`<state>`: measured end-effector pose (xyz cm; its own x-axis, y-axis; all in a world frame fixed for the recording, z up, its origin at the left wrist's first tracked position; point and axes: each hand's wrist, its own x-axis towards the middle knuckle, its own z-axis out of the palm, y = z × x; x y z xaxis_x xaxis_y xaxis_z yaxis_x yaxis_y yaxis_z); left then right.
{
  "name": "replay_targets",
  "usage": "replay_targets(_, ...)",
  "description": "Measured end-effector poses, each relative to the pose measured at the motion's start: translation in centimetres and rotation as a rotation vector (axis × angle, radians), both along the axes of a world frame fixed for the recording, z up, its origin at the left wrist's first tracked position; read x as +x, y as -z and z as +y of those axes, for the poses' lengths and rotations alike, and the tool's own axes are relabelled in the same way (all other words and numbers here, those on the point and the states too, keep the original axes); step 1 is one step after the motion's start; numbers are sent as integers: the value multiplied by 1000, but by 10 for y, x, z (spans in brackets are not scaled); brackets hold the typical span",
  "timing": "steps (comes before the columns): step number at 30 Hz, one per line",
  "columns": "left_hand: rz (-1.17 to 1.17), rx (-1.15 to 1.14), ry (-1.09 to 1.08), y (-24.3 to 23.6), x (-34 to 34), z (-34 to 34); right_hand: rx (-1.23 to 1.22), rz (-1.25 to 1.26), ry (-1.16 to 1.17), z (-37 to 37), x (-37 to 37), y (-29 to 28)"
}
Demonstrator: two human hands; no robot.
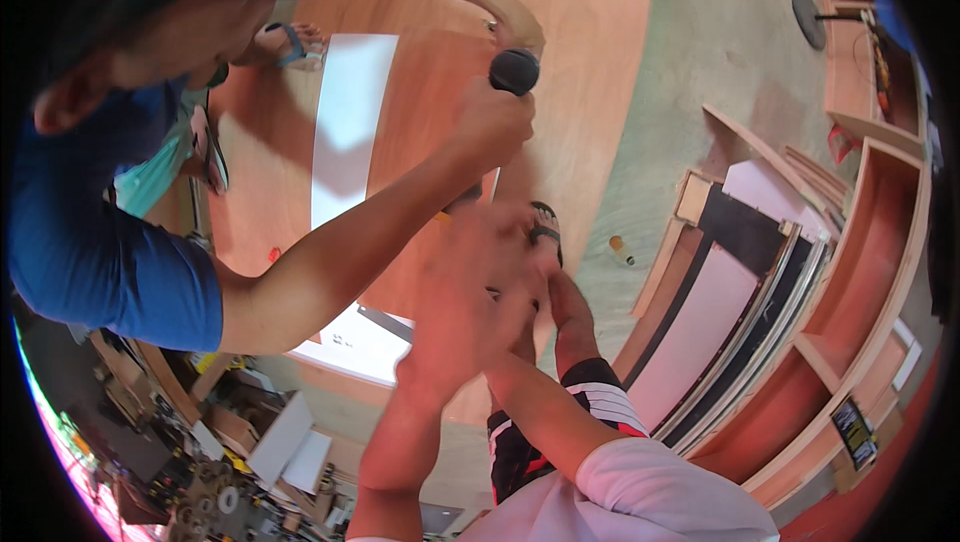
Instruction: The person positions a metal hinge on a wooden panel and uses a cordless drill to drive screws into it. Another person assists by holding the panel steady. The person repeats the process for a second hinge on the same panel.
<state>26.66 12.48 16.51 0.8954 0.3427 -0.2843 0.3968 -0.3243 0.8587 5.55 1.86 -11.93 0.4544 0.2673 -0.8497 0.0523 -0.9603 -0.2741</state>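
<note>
Holding blurred left hand [452,297] and right hand [515,317] close together, we cannot tell openness or grip; co-worker's hand [497,124] clutches dark round-ended object [515,72] above wooden board [575,72]

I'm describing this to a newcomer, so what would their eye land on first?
Probably the co-worker's blue sleeve at the left, with a bare forearm angled toward the upper middle. Near the centre, the wearer's own hands show blurred and close together. Up and to the left, a bright white strip lies on reddish wood.
</note>
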Motion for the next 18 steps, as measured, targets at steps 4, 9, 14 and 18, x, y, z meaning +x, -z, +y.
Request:
replay_targets(4,-86,453,3,19,66,27,16,-24,43,0,0,0)
replay_targets(9,-142,361,433,66,144,53,98,-5,139,-3,-5,5)
replay_targets(14,456,-186,57,54,153,48,109,40,213,-2,-8,4)
replay_targets(18,490,-303,317,63,172,59,63,63,214,1,-6,3)
